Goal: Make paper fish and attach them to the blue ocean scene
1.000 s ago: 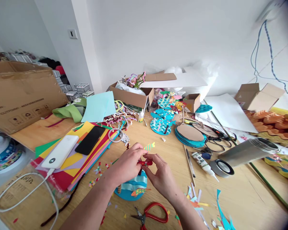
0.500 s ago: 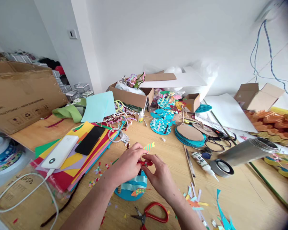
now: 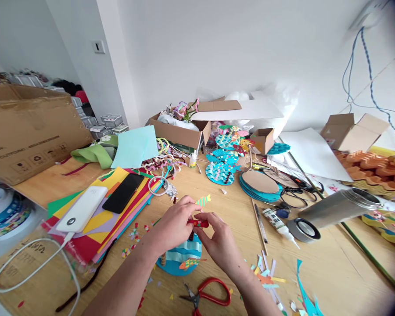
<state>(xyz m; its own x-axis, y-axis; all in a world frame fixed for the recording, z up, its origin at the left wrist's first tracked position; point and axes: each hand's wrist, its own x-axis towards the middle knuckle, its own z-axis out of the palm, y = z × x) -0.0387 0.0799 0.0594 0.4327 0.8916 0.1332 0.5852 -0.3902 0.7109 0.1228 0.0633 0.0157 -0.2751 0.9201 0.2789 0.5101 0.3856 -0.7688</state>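
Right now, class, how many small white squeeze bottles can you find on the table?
2: one stands upright in front of the cardboard box of flowers; the other lies between the pen and the black-rimmed flask lid. Clutter may hide more.

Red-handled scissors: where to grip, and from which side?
I'd grip the fully visible red loop, coming from above and the right. The scissors look flat on the table, that wide loop faces right, and the spread blades point left, away from such a grip.
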